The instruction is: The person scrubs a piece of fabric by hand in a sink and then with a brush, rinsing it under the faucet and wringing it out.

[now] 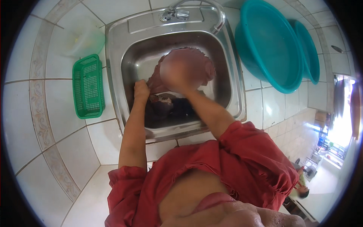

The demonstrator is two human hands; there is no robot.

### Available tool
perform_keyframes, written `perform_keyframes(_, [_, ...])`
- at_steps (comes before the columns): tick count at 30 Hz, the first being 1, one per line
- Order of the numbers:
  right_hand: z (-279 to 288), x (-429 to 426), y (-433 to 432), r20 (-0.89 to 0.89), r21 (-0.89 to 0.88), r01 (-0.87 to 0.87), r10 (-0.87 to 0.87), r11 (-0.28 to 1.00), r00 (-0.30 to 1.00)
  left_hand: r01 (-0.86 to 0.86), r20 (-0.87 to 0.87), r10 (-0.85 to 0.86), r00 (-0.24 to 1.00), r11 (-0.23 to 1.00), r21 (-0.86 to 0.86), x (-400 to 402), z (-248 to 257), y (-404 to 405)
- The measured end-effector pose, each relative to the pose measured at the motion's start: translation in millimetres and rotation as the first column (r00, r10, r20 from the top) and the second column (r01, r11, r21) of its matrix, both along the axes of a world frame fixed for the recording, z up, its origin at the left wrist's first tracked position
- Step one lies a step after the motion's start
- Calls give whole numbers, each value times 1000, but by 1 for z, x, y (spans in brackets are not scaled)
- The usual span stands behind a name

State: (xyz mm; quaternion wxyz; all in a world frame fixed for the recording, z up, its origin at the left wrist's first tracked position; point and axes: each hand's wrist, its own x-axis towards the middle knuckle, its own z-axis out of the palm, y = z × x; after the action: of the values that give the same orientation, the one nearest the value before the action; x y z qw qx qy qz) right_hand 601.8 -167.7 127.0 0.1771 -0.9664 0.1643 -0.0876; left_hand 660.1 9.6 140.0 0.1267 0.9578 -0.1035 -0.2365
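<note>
Reddish-brown cloth [208, 68] with ruffled edges lies bunched in the stainless steel sink [175, 135]. My left hand [141, 89] is closed on the cloth's left end, near the basin's left wall. Over the middle of the cloth is my right hand [181, 76], so blurred that its fingers and grip do not show. Darker, wet-looking fabric [163, 109] lies beneath and nearer to me, at the front of the basin.
A chrome faucet [173, 14] stands behind the basin, its spout curving right. Left of the sink are a green plastic basket [88, 86] and a translucent container [88, 39]. Large teal basins [269, 45] stand at the right. Another person [302, 184] is far off at lower right.
</note>
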Motion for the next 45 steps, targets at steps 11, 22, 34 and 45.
perform_keyframes(11, [-6,14,-60,15,158,-200,200,967,980,-18,-1,18,1000,1000,5,4,-13,6])
perform_keyframes(22, [16,3,-24,-37,-115,-645,645,756,763,32,-19,-31,999,998,57,8,-20,7])
perform_keyframes(34, [48,-13,-122,-503,25,5,9,1000,864,38,25,-40,999,996,78,-8,0,-5])
perform_keyframes(45, [46,40,-72,-130,8,81,-79,997,988,40,91,-41,995,999,15,-15,-24,21])
